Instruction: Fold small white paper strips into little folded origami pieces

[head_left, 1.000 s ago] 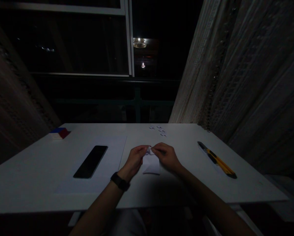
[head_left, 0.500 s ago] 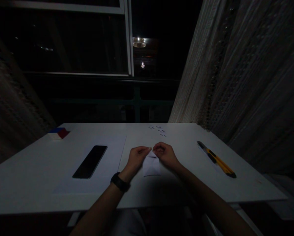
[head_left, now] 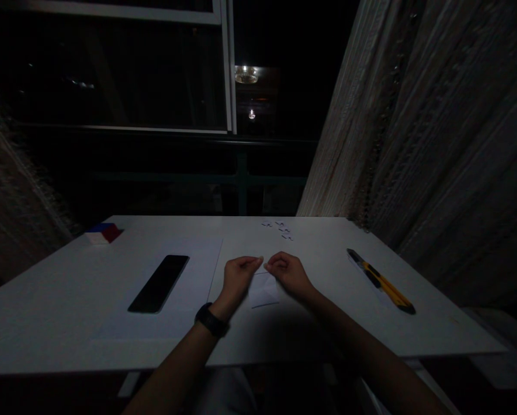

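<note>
Through the head camera I am looking at a dim white table (head_left: 68,302), and I take the black phone (head_left: 158,284) as my landmark. To the right of the phone, well apart from it, is the small white paper (head_left: 264,293), its near edge facing me and creases faintly showing; whether it lies flat or is raised a little, I cannot tell. My left hand (head_left: 237,279), on the phone's side of the paper, has its grip pinched on the paper's far end, thumb against fingers. My right hand (head_left: 290,275), on the side farther from the phone, pinches the same end, and the two sets of fingertips nearly meet there; the exact fold between them is too dark for me to make out. A black watch (head_left: 212,320) circles the left wrist, to the right of the phone and a little nearer me. Under the phone I see a large pale sheet (head_left: 193,300). Beyond the phone and to its left sits a blue, red and white cube (head_left: 103,233). Beyond the phone and to its right lie a few small white pieces (head_left: 285,230) with dark marks. Far to the phone's right, past both hands, rests a yellow and black cutter (head_left: 385,285), slanting.
</note>
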A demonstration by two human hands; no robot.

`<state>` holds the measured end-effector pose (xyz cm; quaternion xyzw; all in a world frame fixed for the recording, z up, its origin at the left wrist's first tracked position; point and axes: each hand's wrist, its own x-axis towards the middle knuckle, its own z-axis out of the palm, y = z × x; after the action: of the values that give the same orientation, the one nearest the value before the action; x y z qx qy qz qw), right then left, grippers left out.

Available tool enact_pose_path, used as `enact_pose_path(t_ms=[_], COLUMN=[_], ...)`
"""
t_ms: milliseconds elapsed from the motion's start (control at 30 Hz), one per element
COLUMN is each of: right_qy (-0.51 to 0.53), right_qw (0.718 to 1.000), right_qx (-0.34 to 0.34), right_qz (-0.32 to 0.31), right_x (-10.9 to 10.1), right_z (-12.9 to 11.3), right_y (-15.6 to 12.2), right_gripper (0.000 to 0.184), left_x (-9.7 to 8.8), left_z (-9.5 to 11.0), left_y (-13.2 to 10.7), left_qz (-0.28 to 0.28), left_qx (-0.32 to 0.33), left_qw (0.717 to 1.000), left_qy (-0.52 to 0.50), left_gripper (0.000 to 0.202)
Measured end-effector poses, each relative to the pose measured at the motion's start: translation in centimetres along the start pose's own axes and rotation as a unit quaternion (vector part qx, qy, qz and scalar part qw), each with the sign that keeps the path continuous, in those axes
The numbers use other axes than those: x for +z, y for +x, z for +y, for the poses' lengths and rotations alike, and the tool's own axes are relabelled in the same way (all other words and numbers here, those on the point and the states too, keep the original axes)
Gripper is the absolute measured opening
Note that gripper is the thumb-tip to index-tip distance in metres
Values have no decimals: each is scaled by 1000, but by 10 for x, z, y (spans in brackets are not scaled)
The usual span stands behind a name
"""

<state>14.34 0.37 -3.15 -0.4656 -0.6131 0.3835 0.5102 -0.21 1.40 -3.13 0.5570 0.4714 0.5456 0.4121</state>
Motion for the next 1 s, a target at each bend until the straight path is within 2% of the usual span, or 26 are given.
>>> enact_pose_path(t_ms=[200, 467, 633, 900, 1000], right_qy=[11, 35, 53, 47, 48], right_qw=[1000, 999, 997, 998, 998], right_qx=[9, 5, 12, 11, 12], right_qz=[21, -11, -59, -50, -47], right_x=[-2, -2, -3, -2, -4], right_z=[1, -3, -2, -3, -2], right_y=[2, 0, -1, -2, -1], right_gripper=[20, 18, 33, 30, 30], left_x=[0, -3, -4, -4, -3], left_z=[4, 0, -3, -4, 0], left_y=[-1, -1, 1, 1, 1], left_qz=[-38, -11, 0, -4, -10], left_qx=[6, 37, 20, 8, 24], left_qw=[999, 997, 998, 1000, 1000], left_qy=[4, 70, 51, 22, 10], left_gripper=[35, 27, 27, 28, 32])
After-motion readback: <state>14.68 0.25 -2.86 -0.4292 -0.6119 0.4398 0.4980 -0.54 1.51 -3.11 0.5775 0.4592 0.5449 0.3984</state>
